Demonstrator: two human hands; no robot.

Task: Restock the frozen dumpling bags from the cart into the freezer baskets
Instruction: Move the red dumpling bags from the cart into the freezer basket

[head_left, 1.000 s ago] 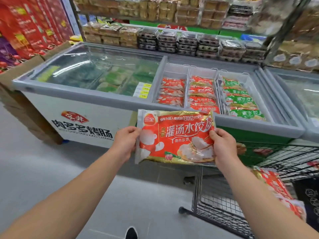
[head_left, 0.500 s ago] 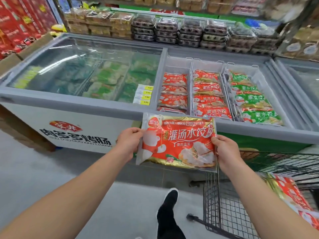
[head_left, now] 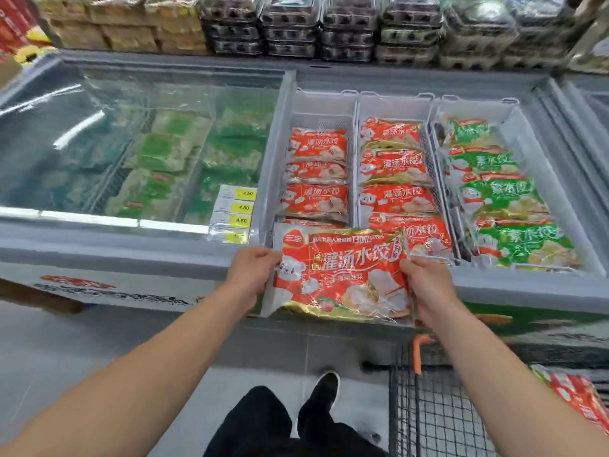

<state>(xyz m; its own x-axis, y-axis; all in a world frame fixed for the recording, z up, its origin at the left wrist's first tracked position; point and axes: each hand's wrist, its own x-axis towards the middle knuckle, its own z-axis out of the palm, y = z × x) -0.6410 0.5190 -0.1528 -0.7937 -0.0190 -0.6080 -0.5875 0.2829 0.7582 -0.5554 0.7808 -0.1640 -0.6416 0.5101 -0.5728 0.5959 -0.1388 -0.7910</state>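
Moved since half a second ago: red dumpling bag [head_left: 342, 275] carried forward, its top edge now over the freezer's [head_left: 131, 249] near rim, where it earlier hung short of it; both feet now closer to the cabinet.

Item 1. Red dumpling bag: held flat, face up, at the near end of the left basket [head_left: 314, 110] and overlapping the middle basket [head_left: 393, 107].
Item 2. Left hand [head_left: 252, 275]: fingers curled on the bag's left edge, at 9 o'clock of the bag.
Item 3. Right hand [head_left: 425, 282]: thumb on top, pinching the right edge, at 3 o'clock.
Item 4. Left and middle baskets: rows of red bags, overlapping front to back.
Item 5. Right basket [head_left: 478, 107]: green bags [head_left: 504, 196], at 2 o'clock of the held bag.
Item 6. Cart [head_left: 435, 413]: black wire, at 5 o'clock; one more red bag [head_left: 576, 397] lies in it at the frame's right edge.
Item 7. Price labels [head_left: 234, 209]: yellow, on the closed glass lid at 10 o'clock.
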